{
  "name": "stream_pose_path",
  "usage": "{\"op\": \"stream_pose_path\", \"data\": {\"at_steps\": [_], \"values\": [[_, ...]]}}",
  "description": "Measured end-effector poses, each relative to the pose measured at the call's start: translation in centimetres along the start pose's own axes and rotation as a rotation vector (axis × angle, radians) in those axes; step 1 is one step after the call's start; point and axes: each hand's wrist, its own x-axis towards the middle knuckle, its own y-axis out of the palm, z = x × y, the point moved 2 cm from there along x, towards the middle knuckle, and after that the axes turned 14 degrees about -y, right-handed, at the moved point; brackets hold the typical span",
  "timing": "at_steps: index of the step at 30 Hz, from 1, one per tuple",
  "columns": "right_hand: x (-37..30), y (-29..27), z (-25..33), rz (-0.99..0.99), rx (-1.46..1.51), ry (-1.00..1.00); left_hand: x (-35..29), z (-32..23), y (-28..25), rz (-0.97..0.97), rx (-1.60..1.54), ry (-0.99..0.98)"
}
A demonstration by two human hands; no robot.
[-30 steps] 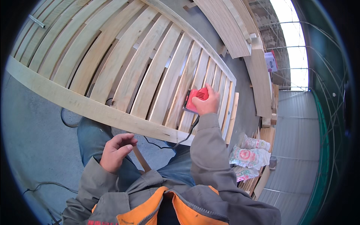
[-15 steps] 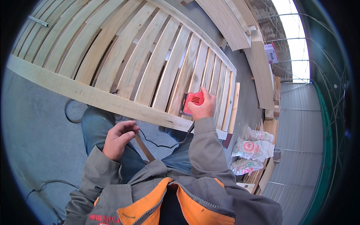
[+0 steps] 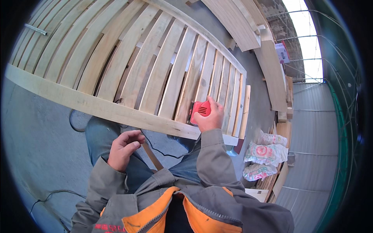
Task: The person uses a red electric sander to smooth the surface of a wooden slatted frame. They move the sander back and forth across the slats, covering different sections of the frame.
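My right hand (image 3: 211,115) is wrapped round a red power sander (image 3: 201,111), which rests on the slats near the right end of a pale wooden slatted frame (image 3: 128,81). A black cord (image 3: 171,155) runs from beneath that hand down across my lap. Over my left thigh, off the frame's near rail (image 3: 97,105), hovers my left hand (image 3: 125,147). Its fingers are loosely curled with a gap at the thumb, and nothing shows in them.
Long boards (image 3: 268,66) are stacked beyond the frame's right end. White printed sacks (image 3: 266,153) lie on timber at the right. A small metal bar (image 3: 35,29) sits on the far left slats. Another cable (image 3: 58,192) trails over the floor at lower left.
The sander and my right hand have shifted slightly toward me in the picture. My left hand stays near the same place, a little lower. The view has tilted slightly.
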Motion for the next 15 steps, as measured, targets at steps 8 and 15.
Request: {"op": "stream_pose_path", "data": {"at_steps": [8,15], "values": [[3.0,1.0,-1.4,-0.049,-0.003,-0.074,0.1,-0.2,0.2,-0.006,-0.036,-0.028],[9.4,2.5,-3.0,-0.047,-0.037,-0.061,0.3,-0.6,0.3,-0.007,-0.056,-0.045]]}}
